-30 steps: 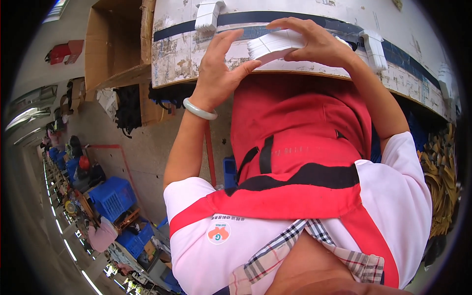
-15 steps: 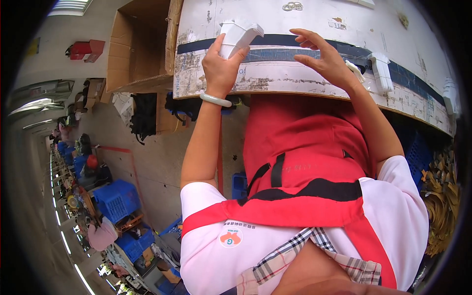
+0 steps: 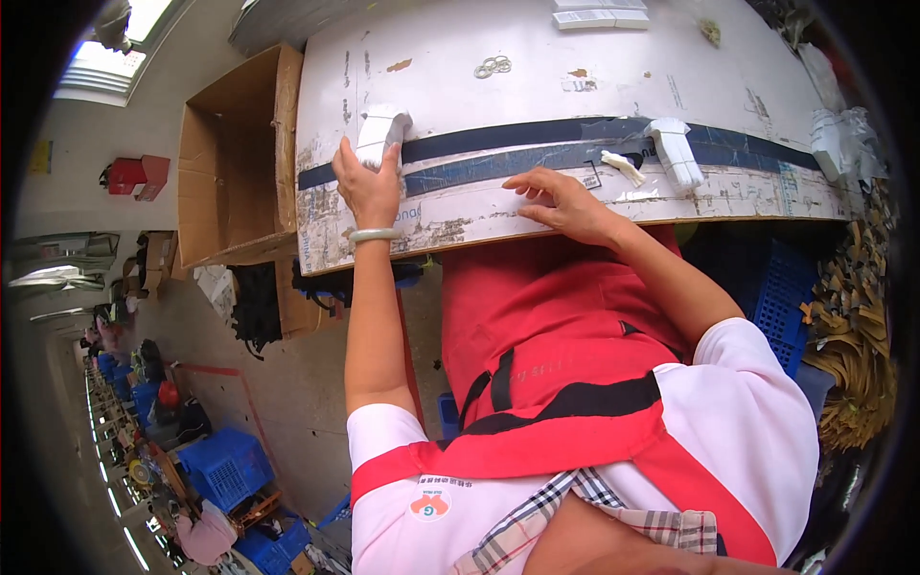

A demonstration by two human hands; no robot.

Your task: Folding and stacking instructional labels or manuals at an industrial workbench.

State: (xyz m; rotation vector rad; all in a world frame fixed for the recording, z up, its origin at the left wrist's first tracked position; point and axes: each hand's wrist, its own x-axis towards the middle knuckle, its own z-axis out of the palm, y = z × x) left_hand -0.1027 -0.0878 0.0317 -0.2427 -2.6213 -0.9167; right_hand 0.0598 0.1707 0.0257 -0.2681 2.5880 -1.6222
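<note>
At the table's left end, my left hand [image 3: 368, 188] has thumb and fingers around the near end of a white bundle [image 3: 380, 137]. It looks like a banded stack of thin white strips, bent over at its far end, against the tabletop. My right hand [image 3: 565, 203] hovers over the table's near edge, fingers loosely bent and apart, with nothing in it. To its right lie a small crumpled white piece [image 3: 624, 167] and another white bundle [image 3: 675, 153] of the same shape.
Thin rings [image 3: 493, 66] and flat white stacks [image 3: 601, 16] lie farther back on the worn white table [image 3: 450, 96]. More white bundles [image 3: 830, 144] sit at the right end. An open cardboard box [image 3: 235, 158] stands left of the table. A blue crate [image 3: 781, 311] is below right.
My left hand has brought the white bundle from a raised position down to the tabletop at the left end. My right hand has lowered toward the near edge. The view has shifted.
</note>
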